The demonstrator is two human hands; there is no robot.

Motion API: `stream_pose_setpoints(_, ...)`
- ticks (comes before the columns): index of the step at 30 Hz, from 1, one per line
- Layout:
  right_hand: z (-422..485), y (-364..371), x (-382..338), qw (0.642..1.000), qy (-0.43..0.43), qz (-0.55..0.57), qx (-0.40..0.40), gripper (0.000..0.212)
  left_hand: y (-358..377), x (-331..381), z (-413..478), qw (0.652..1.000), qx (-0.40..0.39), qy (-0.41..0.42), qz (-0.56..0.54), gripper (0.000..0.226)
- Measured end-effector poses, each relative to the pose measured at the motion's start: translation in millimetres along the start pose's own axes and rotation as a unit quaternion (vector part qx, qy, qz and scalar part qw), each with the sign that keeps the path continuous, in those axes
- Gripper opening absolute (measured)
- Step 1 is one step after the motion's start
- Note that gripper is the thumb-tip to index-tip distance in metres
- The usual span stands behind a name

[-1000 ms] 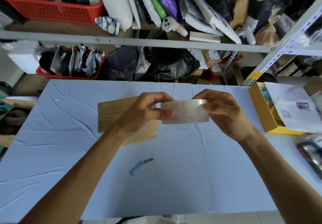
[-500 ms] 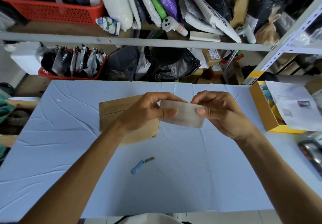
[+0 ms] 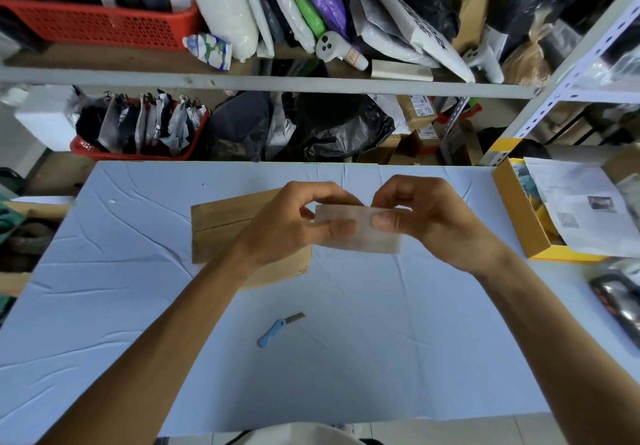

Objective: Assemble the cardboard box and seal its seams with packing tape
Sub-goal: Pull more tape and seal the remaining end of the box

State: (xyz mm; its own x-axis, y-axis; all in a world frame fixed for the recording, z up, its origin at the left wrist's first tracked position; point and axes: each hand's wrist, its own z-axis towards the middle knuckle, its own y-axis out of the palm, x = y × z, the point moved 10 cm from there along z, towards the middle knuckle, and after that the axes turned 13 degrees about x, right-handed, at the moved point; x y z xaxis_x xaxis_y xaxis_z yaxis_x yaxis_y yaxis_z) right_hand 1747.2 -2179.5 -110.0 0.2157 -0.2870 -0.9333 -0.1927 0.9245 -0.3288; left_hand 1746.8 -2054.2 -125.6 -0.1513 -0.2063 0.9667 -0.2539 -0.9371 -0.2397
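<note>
Both hands, left hand (image 3: 294,222) and right hand (image 3: 429,219), pinch a translucent strip of packing tape (image 3: 360,233) mid-frame, probably keeping it taut so it won't stick to itself. The flat brown cardboard box (image 3: 221,226) lies on the desk just left of centre, not assembled yet.

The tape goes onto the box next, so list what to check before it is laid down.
1. Tape strip held at both ends by left hand and right hand: ok.
2. Strip flat, not stuck to itself: cannot tell.
3. Cardboard box folded up ready for sealing: not ok, lying flat.
4. Blue knife out of the way: ok, nearer the person on the table.
5. Seam facing up: cannot tell.
</note>
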Motion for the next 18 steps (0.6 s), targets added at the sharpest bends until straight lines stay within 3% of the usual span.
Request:
stream_pose_setpoints(4,-4,-12,8,0.993,0.010,0.114,0.041,0.013,-22,-6,1,0.996,0.080,0.019,-0.032,0.027)
stream_pose_setpoints(10,-2,-17,11,0.977,0.007,0.203,0.070,0.008,-22,-29,0,0.970,0.159,-0.051,-0.176,0.046)
stream_pose_setpoints(18,-10,-20,32,0.963,0.040,0.246,0.101,0.007,-14,-67,0,0.950,0.196,-0.148,-0.194,0.012)
